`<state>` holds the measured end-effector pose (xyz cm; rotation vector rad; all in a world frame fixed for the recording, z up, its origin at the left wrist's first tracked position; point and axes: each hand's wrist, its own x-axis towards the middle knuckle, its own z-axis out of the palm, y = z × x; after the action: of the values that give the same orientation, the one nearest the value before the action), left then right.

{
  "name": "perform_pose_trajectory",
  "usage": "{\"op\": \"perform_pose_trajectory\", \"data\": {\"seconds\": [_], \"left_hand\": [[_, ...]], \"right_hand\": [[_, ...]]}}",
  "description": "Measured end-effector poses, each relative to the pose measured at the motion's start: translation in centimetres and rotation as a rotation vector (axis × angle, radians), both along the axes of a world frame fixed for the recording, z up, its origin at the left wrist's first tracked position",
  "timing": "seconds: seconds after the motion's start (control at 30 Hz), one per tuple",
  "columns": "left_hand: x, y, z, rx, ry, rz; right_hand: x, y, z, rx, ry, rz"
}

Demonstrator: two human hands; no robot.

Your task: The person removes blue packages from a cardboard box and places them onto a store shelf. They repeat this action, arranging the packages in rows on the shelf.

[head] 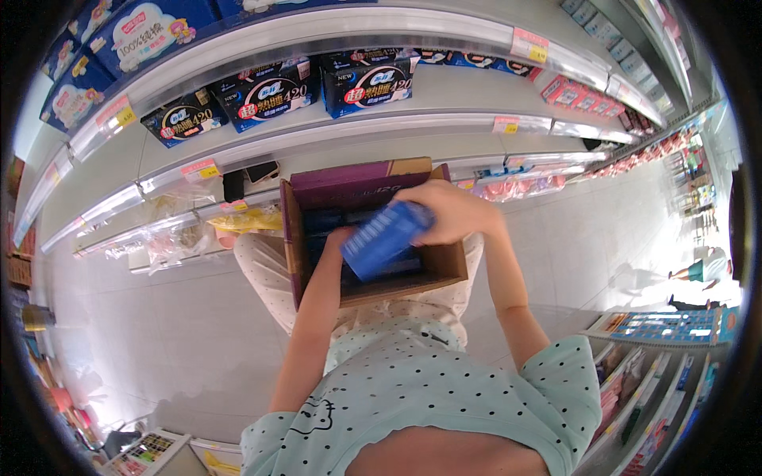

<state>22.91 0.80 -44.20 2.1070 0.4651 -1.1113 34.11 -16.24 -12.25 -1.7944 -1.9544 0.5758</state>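
An open cardboard box [443, 278] with a purple flap rests on my lap, close in front of the lower shelves. Inside it lie several dark blue packs [321, 220], partly in shadow. Above the box's opening, my right hand [455, 211] grips one end of a blue pack [387, 241], which is tilted and blurred. My left hand [340, 237] reaches down into the box on its left side. The blue pack and the box's contents hide most of its fingers, so whether it holds anything is unclear.
Dark sanitary pad packs [268, 98] stand on the shelf ahead, with pink packs [580, 98] farther right. A phone [262, 172] lies on a lower shelf, near clear plastic wrapping [178, 232]. Shelving [643, 392] rises behind me at right. A person [705, 266] is far off right.
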Motion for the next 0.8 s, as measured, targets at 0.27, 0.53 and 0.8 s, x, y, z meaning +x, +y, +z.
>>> {"op": "perform_pose_trajectory", "data": {"seconds": [0.27,0.53,0.8], "left_hand": [[-2.4,3.9,1.7,0.323,-0.016,0.242],[-1.8,2.7,2.2,0.288,-0.002,0.205],[-1.5,3.0,4.3,0.142,0.067,0.197]], "right_hand": [[-0.1,6.6,-17.4,-0.576,-0.283,-0.237],[-4.3,5.7,-24.0,-0.608,-0.500,-0.322],[-5.9,6.4,-23.9,-0.699,-0.570,-0.307]]}}
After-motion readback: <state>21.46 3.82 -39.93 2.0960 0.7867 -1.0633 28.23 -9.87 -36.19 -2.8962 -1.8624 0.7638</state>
